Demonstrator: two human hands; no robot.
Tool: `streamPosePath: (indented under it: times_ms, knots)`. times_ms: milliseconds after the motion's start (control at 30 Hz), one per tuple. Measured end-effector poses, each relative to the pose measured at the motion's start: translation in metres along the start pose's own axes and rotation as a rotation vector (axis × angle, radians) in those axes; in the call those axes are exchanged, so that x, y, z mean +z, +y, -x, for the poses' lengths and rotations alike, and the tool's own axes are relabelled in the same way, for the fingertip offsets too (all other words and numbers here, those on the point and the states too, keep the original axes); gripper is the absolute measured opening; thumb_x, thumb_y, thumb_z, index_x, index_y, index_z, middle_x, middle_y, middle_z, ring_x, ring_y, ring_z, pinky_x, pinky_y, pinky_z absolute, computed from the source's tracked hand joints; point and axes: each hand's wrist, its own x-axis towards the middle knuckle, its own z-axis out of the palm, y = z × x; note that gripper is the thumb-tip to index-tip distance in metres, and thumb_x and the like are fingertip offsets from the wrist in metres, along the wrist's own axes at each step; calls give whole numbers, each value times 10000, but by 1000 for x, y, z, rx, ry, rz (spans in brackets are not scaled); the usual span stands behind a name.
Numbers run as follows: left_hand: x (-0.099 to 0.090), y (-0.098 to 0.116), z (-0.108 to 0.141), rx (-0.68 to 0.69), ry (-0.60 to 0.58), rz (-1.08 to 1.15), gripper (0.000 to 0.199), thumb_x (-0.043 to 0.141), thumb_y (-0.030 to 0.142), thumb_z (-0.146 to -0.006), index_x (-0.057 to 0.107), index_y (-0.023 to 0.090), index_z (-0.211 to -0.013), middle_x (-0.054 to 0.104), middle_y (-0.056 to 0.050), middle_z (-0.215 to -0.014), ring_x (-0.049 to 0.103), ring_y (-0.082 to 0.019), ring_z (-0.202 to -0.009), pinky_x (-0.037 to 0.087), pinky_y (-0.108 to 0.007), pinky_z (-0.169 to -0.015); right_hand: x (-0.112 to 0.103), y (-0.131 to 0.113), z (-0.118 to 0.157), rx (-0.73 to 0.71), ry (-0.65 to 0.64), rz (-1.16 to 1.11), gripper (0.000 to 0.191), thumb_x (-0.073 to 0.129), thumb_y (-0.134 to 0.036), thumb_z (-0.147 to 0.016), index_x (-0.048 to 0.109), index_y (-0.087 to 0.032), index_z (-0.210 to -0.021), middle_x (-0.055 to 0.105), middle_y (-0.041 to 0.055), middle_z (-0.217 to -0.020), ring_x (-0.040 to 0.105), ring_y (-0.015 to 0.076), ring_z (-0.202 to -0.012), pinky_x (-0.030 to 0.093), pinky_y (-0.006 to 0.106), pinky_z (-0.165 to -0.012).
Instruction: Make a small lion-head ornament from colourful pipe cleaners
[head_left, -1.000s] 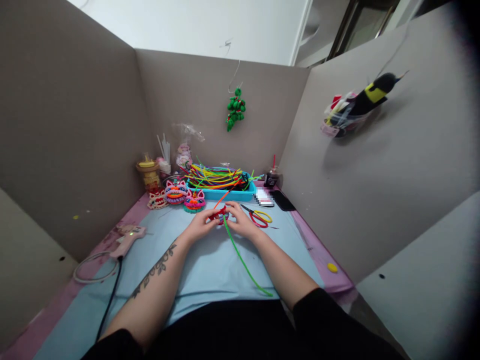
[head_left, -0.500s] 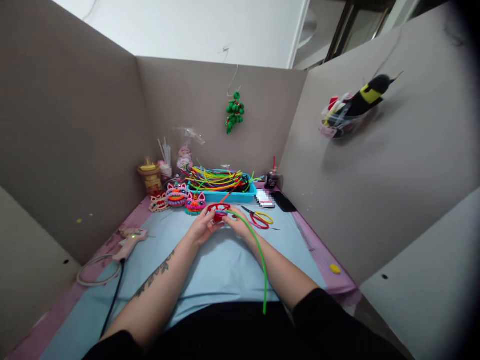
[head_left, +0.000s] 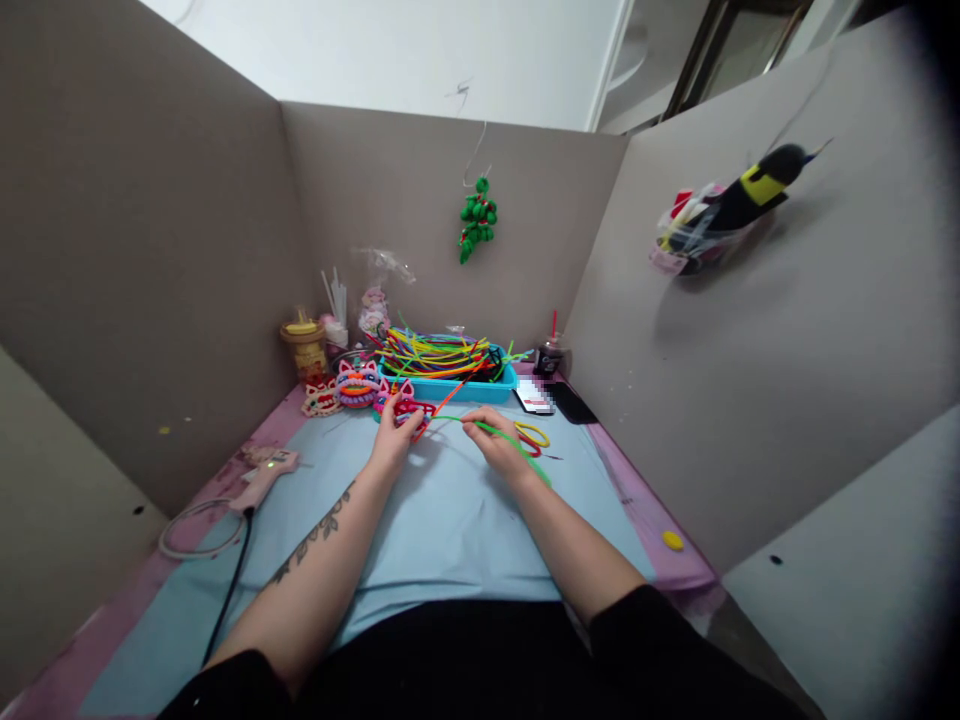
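Note:
My left hand (head_left: 394,438) is closed on a red pipe-cleaner piece (head_left: 422,420) a little left of the middle of the table. An orange stem sticks up from that piece toward the tray. To the right, my right hand (head_left: 495,440) pinches a green pipe cleaner (head_left: 514,440), whose thin stretch runs left to the red piece and whose loose end lies over my wrist. The scissors with yellow and red handles (head_left: 534,434) lie partly hidden behind my right hand.
A blue tray (head_left: 450,390) of colourful pipe cleaners stands at the back. Finished fluffy faces (head_left: 358,384) sit left of it. A pink glue gun (head_left: 266,478) with its cable lies at the left, phones (head_left: 574,402) and a dark cup (head_left: 550,355) at the back right.
My hands have moved apart, the left one shifting left with the red piece, the right one to the right. The green pipe cleaner's hanging end has swung up, and its near part is now stretched between them.

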Motion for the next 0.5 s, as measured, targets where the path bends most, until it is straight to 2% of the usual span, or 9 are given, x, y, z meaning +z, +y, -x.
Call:
streamPosePath:
  times_ms: [133, 233, 333, 433, 500]
  knots:
    - [-5, -7, -6, 87, 73, -134, 705, 669, 423, -701, 414, 230, -1328, 594, -88, -1168, 603, -166, -966, 470, -275, -816, -6, 1, -3, 33, 24, -31, 212, 597, -385, -797, 683, -196, -841, 635, 45, -820, 580, 165, -766, 468, 297, -715]
    - [-7, -6, -5, 81, 19, -217, 735, 666, 406, -705, 390, 244, -1366, 601, -73, -1147, 595, -177, -975, 453, -299, -854, -10, -1, -6, -7, 31, -31, 248, 584, -420, -810, 694, -197, -820, 628, 61, -861, 580, 179, -821, 472, 317, -751]
    - [-6, -1, -1, 166, -61, -286, 751, 687, 375, -688, 395, 262, -1371, 608, -64, -1137, 551, -220, -1084, 412, -334, -927, -12, -3, -8, -35, -2, -39, 292, 545, -450, -833, 690, -197, -816, 636, 74, -902, 586, 198, -890, 466, 348, -825]
    - [-4, 3, 2, 296, -84, -346, 717, 694, 354, -685, 429, 274, -1347, 553, -69, -1248, 408, -249, -1266, 322, -360, -1026, -11, -2, -8, 63, -32, -81, 291, 538, -435, -833, 676, -197, -926, 661, 56, -820, 614, 190, -799, 491, 335, -759]
    - [-4, 5, 3, 315, -87, -363, 709, 692, 348, -688, 431, 271, -1342, 514, -73, -1302, 383, -250, -1286, 309, -364, -1040, -10, -1, -8, 117, -12, -83, 303, 565, -402, -811, 658, -201, -1018, 665, 38, -796, 614, 171, -723, 500, 316, -705]
